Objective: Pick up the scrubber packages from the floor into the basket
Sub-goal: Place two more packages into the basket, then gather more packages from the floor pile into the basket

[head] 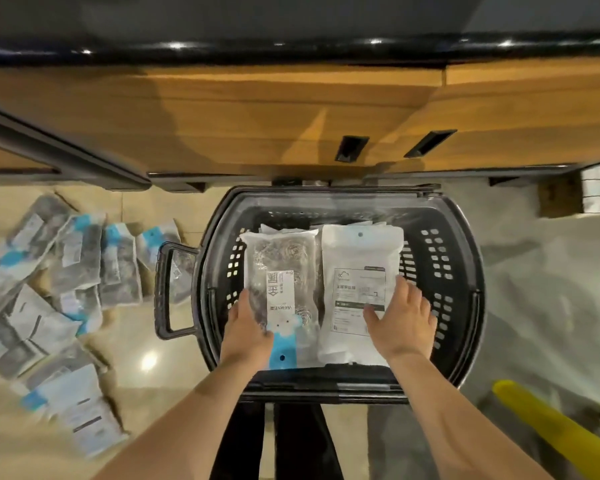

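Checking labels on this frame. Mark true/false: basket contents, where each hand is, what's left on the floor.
1. The basket is empty. False: a clear package and a white package lie on top inside it.
2. The left hand rests on the clear package. True.
3. The right hand is down at the floor. False: it lies flat on the white package in the basket.
4. Loose packages lie on the floor left of the basket. True.
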### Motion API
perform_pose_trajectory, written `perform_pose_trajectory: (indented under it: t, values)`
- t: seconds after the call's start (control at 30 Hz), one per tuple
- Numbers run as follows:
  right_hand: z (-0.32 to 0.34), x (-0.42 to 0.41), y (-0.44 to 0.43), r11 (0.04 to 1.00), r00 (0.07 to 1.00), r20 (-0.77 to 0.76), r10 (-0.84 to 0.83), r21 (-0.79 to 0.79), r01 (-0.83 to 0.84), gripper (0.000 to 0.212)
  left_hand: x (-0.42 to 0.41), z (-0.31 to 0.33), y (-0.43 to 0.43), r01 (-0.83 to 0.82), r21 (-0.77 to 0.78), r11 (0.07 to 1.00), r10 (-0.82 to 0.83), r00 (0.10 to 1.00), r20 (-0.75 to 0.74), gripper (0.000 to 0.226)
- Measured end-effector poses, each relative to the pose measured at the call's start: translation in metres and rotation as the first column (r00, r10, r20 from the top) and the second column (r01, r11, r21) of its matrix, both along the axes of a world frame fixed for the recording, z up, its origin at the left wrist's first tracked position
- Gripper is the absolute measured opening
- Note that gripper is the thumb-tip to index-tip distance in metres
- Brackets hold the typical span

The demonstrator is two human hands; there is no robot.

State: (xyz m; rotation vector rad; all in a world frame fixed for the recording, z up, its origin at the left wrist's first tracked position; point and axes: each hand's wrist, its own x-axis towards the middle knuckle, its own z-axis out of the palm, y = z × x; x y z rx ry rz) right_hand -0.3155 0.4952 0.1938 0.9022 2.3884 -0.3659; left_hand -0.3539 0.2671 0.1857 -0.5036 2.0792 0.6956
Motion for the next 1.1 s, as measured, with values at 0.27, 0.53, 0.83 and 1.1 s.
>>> perform_pose_trajectory:
  t: [0.27,0.53,0.83,1.1]
  values:
    - [0.034,-0.038,-0.055,0.928,0.922,-0.158,0.353,-0.067,-0.367,0.062,-0.010,0.025,-0.052,0.303,-0.256,0.918,-0.377,0.867,-0.326,0.069]
    - [0.060,-0.065,-0.162,0.780,0.770,-0.277,0.575,-0.097,-0.618,0.062,0.034,0.044,-0.196,-0.049,-0.377,0.925,-0.087,0.938,-0.336,0.063]
    - [0.083,-0.091,-0.332,0.589,0.573,-0.460,0.678,-0.126,-0.798,0.053,0.119,0.022,-0.402,-0.219,-0.476,0.852,0.190,0.976,-0.108,0.062]
    - [0.050,-0.102,-0.548,0.450,0.489,-0.388,0.781,-0.192,-0.872,0.048,0.172,0.002,-0.557,-0.467,-0.443,0.766,0.481,0.872,-0.087,0.064]
